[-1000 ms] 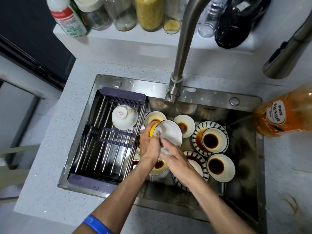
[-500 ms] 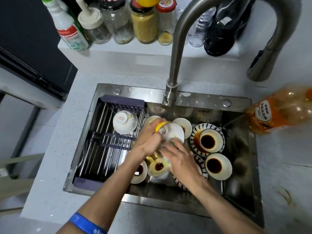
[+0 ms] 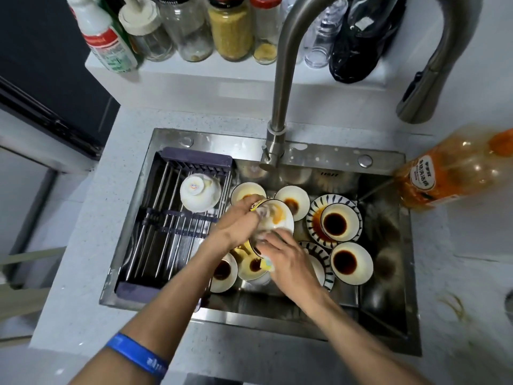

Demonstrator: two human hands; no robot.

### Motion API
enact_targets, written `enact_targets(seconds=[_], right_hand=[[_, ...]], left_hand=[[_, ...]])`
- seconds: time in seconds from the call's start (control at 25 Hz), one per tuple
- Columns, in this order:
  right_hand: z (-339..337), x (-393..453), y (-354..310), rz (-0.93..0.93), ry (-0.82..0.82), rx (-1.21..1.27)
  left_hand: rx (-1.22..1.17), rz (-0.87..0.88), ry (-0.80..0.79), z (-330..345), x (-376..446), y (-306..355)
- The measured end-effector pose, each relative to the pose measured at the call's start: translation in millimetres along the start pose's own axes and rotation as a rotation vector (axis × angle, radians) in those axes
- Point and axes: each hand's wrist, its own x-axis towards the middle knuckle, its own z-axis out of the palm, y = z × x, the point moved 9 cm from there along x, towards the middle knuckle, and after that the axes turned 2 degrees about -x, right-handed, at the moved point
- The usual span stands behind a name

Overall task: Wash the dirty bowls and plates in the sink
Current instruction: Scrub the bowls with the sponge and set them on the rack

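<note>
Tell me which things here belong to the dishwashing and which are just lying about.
Job: left hand and right hand gripping the soapy bowl; yellow sponge; sauce-stained bowls; striped plate; sink; drying rack; washed bowl.

Lying about: spice jars; orange bottle; black bag.

We can read almost nothing: right of the steel sink [image 3: 211,143], the orange plastic bottle [image 3: 455,173] carries a white label with orange characters too blurred for us to make out.

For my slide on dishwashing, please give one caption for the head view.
Two hands scrub a white ceramic bowl above sauce-stained bowls in a steel sink.
</note>
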Motion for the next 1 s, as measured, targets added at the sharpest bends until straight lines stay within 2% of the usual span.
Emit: enact_targets(seconds=[0.04, 0.08, 0.12, 0.2, 0.24, 0.28, 0.36, 0.4, 0.48, 0.52, 0.56, 0.64, 0.68, 0.72, 0.8, 0.88, 1.0], right_hand=[[-4.1, 0.6, 8.8, 0.086, 0.059, 0.051], [-0.5, -1.4, 15.6, 0.149, 0.050, 0.122], [-3.2, -2.2, 14.6, 0.167, 0.063, 0.096], [4.2, -2.2, -0.9, -0.042, -0.095, -0.059], [7.9, -5.0, 1.3, -0.081, -0.113, -0.088], [6.5, -5.0, 7.4, -0.056, -0.068, -0.096], [7.6, -3.7, 17.2, 0.079, -0.051, 0.011], [6.5, -2.1, 13.7, 0.056, -0.050, -0.022], [3.3, -1.4, 4.8, -0.138, -0.073, -0.131], [0.8, -0.4, 12.7, -0.143, -0.050, -0.118], [-4.8, 5.0, 25.5, -0.005, -0.041, 0.048], [-5.7, 6.9, 54.1, 0.465, -0.023, 0.595], [3.6, 2.7, 56.5, 0.622, -0.083, 0.898], [8.3, -1.3, 58.5, 0.721, -0.117, 1.119], [10.0, -13.2, 71.1, 0.871, -0.142, 1.401], [7.8, -19.4, 88.3, 0.981, -0.011, 1.491], [1.5, -25.4, 113.4, 1.103, 0.255, 1.162]], left_hand=[[-0.073, 0.050, 0.087, -1.2, -4.7, 3.5], [-0.122, 0.079, 0.170, -3.6, -11.0, 3.4], [-0.134, 0.073, 0.174, -2.9, -13.7, 1.5], [-0.105, -0.031, 0.008, 6.8, -4.4, -7.9], [-0.130, -0.056, -0.032, 8.2, 2.6, -8.8], [-0.187, -0.048, 0.016, 4.8, 2.9, -5.5], [-0.261, -0.008, 0.206, -2.7, -11.5, -4.4], [-0.233, -0.011, 0.210, 0.0, -16.1, -4.6], [-0.136, -0.058, 0.094, 7.2, -5.3, -6.6], [-0.175, -0.113, 0.038, 6.1, 3.5, -8.3], [-0.306, -0.164, -0.012, 10.1, 9.2, -12.0], [-0.710, -0.196, -0.101, 26.3, 2.7, -17.9], [-0.882, -0.218, -0.131, 36.6, -0.7, -27.1], [-0.991, -0.245, -0.149, 43.9, -4.5, -36.3], [-1.101, -0.274, -0.201, 52.2, -10.6, -45.9], [-1.134, -0.272, -0.228, 53.9, -10.3, -45.6], [-1.140, -0.180, -0.272, 55.8, -11.5, -37.7]])
